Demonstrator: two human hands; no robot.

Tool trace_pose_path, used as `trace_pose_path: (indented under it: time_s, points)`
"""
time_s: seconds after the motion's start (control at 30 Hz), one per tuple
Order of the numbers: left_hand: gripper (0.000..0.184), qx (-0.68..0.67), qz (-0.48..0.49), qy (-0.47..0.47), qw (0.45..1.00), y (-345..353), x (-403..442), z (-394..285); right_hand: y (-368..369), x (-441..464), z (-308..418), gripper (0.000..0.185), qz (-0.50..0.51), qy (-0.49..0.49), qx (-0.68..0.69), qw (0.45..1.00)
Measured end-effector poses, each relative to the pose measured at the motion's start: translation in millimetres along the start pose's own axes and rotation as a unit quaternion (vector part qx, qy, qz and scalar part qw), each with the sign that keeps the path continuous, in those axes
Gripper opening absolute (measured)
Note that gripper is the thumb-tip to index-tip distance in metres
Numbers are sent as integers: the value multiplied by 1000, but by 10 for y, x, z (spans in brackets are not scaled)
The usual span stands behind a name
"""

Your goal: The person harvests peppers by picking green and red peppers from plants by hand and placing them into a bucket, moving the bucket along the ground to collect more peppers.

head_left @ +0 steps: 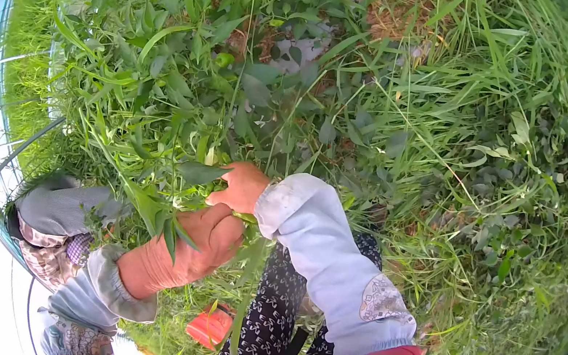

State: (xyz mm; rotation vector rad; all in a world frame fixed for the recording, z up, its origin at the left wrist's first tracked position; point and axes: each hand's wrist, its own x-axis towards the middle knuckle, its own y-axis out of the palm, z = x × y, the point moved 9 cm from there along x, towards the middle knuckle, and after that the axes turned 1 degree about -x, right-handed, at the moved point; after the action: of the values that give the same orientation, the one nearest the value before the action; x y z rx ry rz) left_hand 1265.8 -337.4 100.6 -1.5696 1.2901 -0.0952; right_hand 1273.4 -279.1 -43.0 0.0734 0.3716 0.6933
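Note:
My left hand [200,240] is closed in a fist among the leafy plants [167,197], apparently round green stems. A long green blade of grass [252,265] hangs down beside that fist. Just above it, almost touching, my right hand [241,187] reaches left into the foliage with its fingers bent. Leaves hide its fingertips, and what they grip cannot be made out. Farther up among the leaves sits a small round green fruit [224,60]. Both forearms wear light blue sleeve covers [331,258].
Tall grass [441,105] and broad-leaved plants surround me. An orange-red object [210,324] lies below my left hand. At left, a person's grey sleeve [66,210] shows near curved metal hoops [16,148]. Dry brown mulch [400,15] shows at the top.

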Motion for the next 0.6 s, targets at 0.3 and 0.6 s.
trace_pose_path:
  time_s: [0.3,0.6]
  points:
    - [21,-41,-67,-275,958,-523,300,1278,242,-271,-440,43,-56,-13,42,997]
    - [12,-191,-160,-252,935,-380,389,1586,148,-648,-496,38,-97,-64,60,991]
